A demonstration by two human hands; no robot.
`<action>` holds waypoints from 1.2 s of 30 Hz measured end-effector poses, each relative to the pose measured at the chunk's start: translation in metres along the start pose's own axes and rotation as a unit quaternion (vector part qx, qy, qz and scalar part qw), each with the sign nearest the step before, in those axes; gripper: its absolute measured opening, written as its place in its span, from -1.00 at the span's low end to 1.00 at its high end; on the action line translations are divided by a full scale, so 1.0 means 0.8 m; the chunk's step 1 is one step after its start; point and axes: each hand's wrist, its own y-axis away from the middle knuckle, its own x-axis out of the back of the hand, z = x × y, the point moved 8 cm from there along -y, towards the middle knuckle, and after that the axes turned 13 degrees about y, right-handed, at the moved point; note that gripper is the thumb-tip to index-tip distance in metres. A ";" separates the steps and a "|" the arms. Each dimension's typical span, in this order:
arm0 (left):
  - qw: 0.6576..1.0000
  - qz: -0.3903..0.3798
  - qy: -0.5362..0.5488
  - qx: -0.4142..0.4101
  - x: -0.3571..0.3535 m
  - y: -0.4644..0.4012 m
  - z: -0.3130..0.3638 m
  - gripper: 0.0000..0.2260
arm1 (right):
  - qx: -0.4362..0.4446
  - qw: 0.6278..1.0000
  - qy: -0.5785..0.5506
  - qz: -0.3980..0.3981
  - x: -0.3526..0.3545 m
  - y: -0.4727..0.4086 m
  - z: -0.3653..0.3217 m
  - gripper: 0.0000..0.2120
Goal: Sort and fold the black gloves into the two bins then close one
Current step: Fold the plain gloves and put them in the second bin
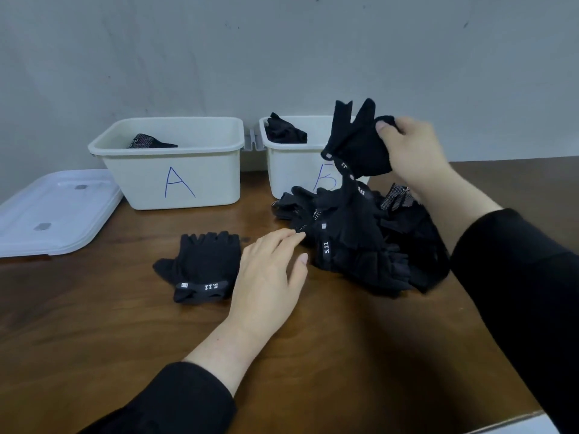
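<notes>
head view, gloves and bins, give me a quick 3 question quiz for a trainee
1. True or false: the right hand holds a glove up in the air.
2. Which lies flat by itself on the table? a) a single glove b) the glove pile c) bin A
3. Fill in: the lids lie beside bin ___.

Key
1. True, its fingers pinch the glove in front of bin B.
2. a, just left of the open left hand.
3. A; both bins are uncovered, with a glove in each.
</notes>
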 end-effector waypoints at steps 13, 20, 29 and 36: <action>0.872 0.019 0.432 0.232 0.079 -0.041 -0.014 -0.60 | 0.066 0.922 -0.247 -0.291 -0.041 0.109 -0.130 -0.69; 0.801 0.042 0.523 0.288 0.101 -0.002 -0.035 -0.79 | 0.019 0.914 -0.236 -0.330 -0.104 0.140 -0.135 -0.77; 0.865 0.129 0.409 0.258 0.177 0.003 -0.086 -0.79 | -0.124 0.739 -0.543 -0.379 -0.219 0.235 -0.125 -0.58; 0.877 0.060 0.408 0.247 0.177 0.014 -0.111 -0.61 | -0.091 0.823 -0.460 -0.321 -0.234 0.229 -0.119 -0.70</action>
